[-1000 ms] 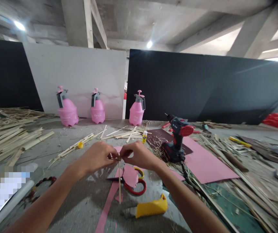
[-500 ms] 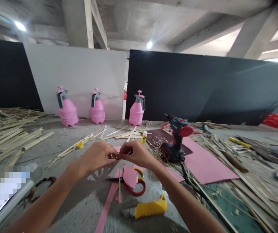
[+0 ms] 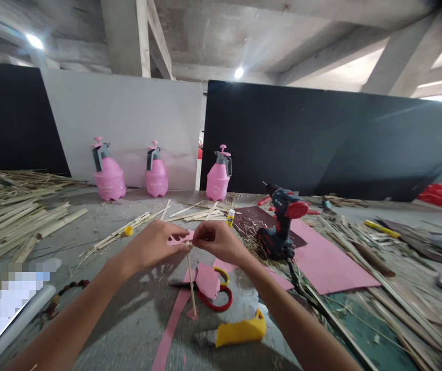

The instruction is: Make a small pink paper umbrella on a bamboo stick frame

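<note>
The left hand (image 3: 158, 241) and right hand (image 3: 219, 241) meet at the top of a thin stick (image 3: 191, 281). The right hand's thumb and fingers are pinched together on its upper end; the left hand's fingers are parted, its thumb tip right beside that same end, though whether it touches is too small to tell. The stick hangs below and between the hands, slanting slightly, its lower end over a small pink scrap (image 3: 190, 314); contact there cannot be made out.

Just behind the stick, scissors (image 3: 221, 309) lie on the grey surface (image 3: 128, 324), a pink cutout (image 3: 207, 280) resting over them. A pink strip (image 3: 169, 330) runs from there toward the wearer. Nearer the right forearm lies a yellow-handled tool (image 3: 241, 331); outside the left forearm are a beaded bracelet (image 3: 59, 296) and a blurred screen (image 3: 0, 314).

Past the hands stand a glue stick (image 3: 231, 219) and, off to the left, a yellow cap (image 3: 129, 231) beside pale strips. To the right, a drill (image 3: 283, 219) stands upright near a large pink sheet (image 3: 331, 260). Three pink sprayers (image 3: 156, 178) line the back before white and black boards (image 3: 321, 139), with piled bamboo (image 3: 31, 221) at far left.
</note>
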The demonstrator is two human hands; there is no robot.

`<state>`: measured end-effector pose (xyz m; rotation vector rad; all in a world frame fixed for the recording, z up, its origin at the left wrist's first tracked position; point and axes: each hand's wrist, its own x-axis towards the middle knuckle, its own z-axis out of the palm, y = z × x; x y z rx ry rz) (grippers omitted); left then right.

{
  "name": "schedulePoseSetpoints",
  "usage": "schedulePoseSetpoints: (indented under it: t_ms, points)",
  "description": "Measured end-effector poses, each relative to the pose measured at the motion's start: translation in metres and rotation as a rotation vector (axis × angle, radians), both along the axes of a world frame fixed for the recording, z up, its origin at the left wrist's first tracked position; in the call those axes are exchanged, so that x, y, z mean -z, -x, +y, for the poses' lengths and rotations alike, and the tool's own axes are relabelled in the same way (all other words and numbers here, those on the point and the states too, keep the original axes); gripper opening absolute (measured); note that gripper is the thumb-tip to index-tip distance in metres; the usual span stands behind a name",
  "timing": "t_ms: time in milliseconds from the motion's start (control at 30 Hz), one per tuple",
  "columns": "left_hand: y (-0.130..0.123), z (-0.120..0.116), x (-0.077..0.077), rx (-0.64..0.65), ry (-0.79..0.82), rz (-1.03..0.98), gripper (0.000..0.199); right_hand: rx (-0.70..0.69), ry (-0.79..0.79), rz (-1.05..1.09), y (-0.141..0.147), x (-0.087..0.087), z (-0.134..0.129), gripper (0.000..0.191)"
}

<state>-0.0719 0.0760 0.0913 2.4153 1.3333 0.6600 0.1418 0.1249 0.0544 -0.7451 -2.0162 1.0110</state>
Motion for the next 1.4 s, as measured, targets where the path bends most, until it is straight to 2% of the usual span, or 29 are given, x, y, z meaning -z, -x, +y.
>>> schedulePoseSetpoints:
  t_ms: [100,333,400,533,667,767,900,1067,1233,1333,1400]
  points:
    - [-0.001,-0.002,-0.005,-0.027,0.031,-0.108,0.028,-0.022,-0.021,0.061,0.0,-0.007,-0.007,0.004]
    - [0.005,0.001,-0.008,-0.001,0.176,-0.181,0.035,-0.026,-0.111,0.143,-0.002,-0.022,-0.018,0.002]
    - [0.006,-0.001,-0.011,-0.013,0.185,-0.212,0.035,-0.009,-0.204,0.094,-0.003,-0.025,-0.021,0.003]
    - [0.006,-0.007,-0.018,-0.047,0.179,-0.272,0.033,0.056,-0.556,-0.048,-0.005,-0.029,-0.027,0.011]
    - [0.008,-0.008,-0.021,0.013,0.322,-0.389,0.039,0.074,-0.822,-0.092,-0.008,-0.03,-0.033,0.019]
    - [0.01,-0.007,-0.022,0.045,0.413,-0.439,0.037,0.052,-0.919,-0.138,-0.009,-0.032,-0.039,0.022]
    - [0.012,-0.006,-0.023,0.04,0.416,-0.365,0.034,0.028,-0.943,-0.241,-0.011,-0.037,-0.045,0.025]
    - [0.009,-0.014,-0.029,0.005,0.315,-0.254,0.027,0.038,-0.99,-0.417,-0.011,-0.037,-0.044,0.026]
    - [0.001,-0.028,-0.035,-0.062,-0.001,-0.085,0.019,0.071,-0.979,-0.539,-0.006,-0.038,-0.048,0.021]
    - [0.001,-0.032,-0.035,0.006,-0.211,0.029,0.018,0.09,-0.794,-0.418,-0.003,-0.043,-0.052,0.021]
    - [0.003,-0.032,-0.033,0.104,-0.384,0.113,0.017,0.09,-0.57,-0.295,-0.003,-0.048,-0.052,0.021]
